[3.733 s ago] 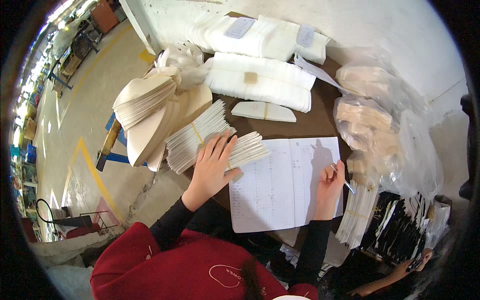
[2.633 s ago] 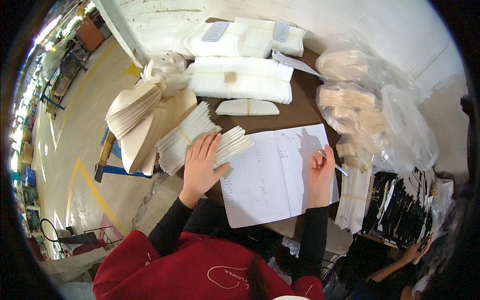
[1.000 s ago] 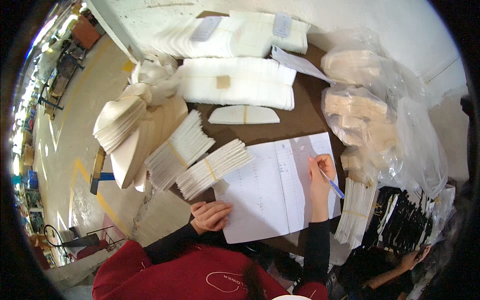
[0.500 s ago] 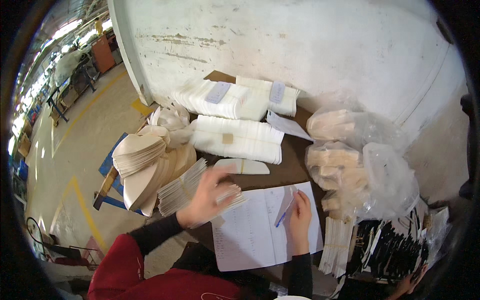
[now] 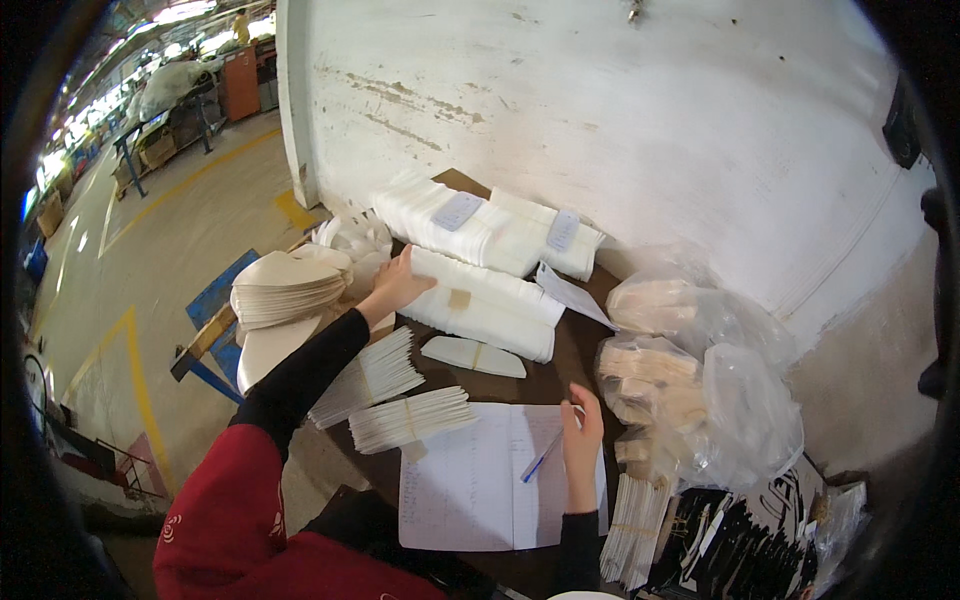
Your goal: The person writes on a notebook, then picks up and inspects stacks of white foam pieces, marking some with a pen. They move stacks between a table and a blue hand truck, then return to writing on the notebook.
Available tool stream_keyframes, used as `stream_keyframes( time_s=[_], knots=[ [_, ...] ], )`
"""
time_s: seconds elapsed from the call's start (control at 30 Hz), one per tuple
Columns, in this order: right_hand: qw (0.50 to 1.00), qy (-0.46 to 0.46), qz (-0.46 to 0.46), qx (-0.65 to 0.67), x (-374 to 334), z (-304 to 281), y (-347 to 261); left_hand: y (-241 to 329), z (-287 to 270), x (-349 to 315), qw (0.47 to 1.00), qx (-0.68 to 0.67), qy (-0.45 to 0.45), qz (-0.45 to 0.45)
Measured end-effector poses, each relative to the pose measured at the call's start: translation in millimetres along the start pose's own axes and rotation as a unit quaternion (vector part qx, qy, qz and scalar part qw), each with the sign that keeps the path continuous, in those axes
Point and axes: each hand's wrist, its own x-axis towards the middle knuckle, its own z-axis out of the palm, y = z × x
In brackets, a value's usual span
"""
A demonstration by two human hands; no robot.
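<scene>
My left hand reaches out to the left end of a long white bundle of flat pieces with a tan tag, fingers curled on its edge. My right hand rests on an open ruled notebook and holds a blue pen. Two rubber-banded fans of white pieces lie between my arms on the brown table. A single flat curved piece lies in front of the bundle.
More white bundles with grey labels lie against the wall. Clear bags of cream pieces stand at right, black items at lower right. Cream stacks sit at the table's left edge, above the workshop floor.
My left hand left the fanned stacks, drew back toward me, then stretched forward to the long white bundle. My view tilted up toward the wall. The right hand stayed on the notebook with the pen.
</scene>
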Motion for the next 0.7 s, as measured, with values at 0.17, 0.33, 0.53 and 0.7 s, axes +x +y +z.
stream_keyframes(
  time_s=[0.17, 0.33, 0.53, 0.7],
  knots=[
    [0.983, -0.039, 0.114, 0.138, 71.5, 31.7, 5.1, 3.5, 4.1, 9.5, 0.993, -0.101, -0.049, -0.044],
    [0.933, -0.051, 0.202, 0.295, 105.3, 52.7, 22.5, 3.4, 8.9, 8.6, 0.996, -0.073, -0.054, 0.003],
    [0.963, -0.007, 0.11, 0.245, 83.4, 71.3, 1.5, -13.6, 6.4, 5.7, 0.985, -0.171, -0.036, 0.013],
    [0.951, 0.077, 0.03, 0.297, 56.4, 44.8, -27.7, 29.2, -15.6, -55.3, 0.868, -0.487, -0.094, 0.027]
  ],
)
